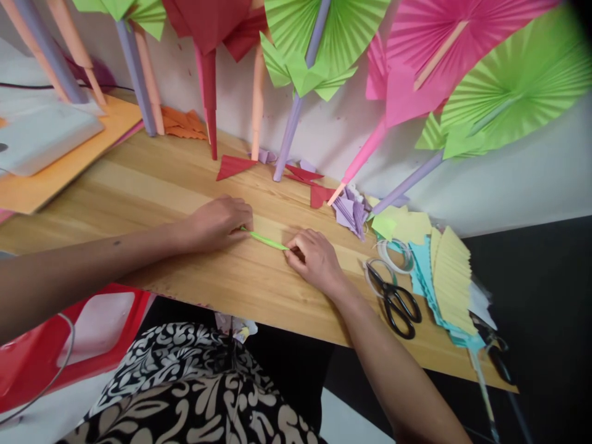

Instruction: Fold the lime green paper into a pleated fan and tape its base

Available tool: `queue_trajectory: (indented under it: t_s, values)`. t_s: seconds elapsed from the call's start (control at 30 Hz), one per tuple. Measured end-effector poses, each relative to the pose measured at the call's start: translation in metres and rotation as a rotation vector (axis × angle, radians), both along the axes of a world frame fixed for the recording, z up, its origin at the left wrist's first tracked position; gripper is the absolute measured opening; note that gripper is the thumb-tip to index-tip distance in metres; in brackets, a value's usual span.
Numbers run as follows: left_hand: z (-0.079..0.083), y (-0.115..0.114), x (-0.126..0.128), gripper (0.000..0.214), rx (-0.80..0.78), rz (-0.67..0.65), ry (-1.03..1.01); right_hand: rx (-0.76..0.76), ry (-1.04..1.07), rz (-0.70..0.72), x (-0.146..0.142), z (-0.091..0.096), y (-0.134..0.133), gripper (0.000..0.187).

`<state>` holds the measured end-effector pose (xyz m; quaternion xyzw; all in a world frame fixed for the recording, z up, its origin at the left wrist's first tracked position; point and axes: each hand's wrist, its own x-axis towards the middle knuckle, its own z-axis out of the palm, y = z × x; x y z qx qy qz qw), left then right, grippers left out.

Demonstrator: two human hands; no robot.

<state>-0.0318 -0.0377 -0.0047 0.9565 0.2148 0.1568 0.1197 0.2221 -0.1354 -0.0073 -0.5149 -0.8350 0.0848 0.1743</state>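
Between my two hands runs a narrow bright green paper strip (pixel 268 241), low over the wooden tabletop. My left hand (pixel 219 223) has its fingers closed on the strip's left end, back of the hand upward. At the right end, my right hand (pixel 314 256) pinches the strip between thumb and fingers. The ends inside the fingers are hidden. Whether the strip is folded or rolled I cannot tell. To the right of my right hand lie black-handled scissors (pixel 398 308) and rolls of clear tape (pixel 395 256).
Several pleated paper fans, such as a green fan (pixel 333 31) and a pink fan (pixel 430 55), lean on the wall on paper sticks. Red paper scraps (pixel 234 166) lie along the table's back. Pleated yellow paper (pixel 451 277) is at right; a white device (pixel 50 139) at left.
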Motion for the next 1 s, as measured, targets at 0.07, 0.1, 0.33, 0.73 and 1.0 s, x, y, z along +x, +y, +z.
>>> queue_trajectory:
  t_s: [0.07,0.1,0.33,0.73,1.0]
  values:
    - [0.000,0.000,-0.002,0.021,-0.001,-0.011,0.008,-0.007,0.008,0.001,0.000,0.000,0.000,0.008]
    - [0.000,0.000,-0.003,0.021,0.007,-0.015,0.012,-0.007,0.012,0.001,0.000,0.000,0.000,0.008]
    - [0.003,0.003,0.001,0.021,0.031,-0.020,0.052,0.006,0.008,0.014,0.001,-0.001,0.002,0.008]
    - [0.005,0.005,0.035,0.019,-0.158,-0.141,-0.014,0.025,-0.017,0.042,0.004,-0.003,0.003,0.008]
    - [0.006,0.004,0.047,0.025,-0.104,-0.188,0.031,0.040,-0.019,0.038,0.003,-0.004,0.003,0.006]
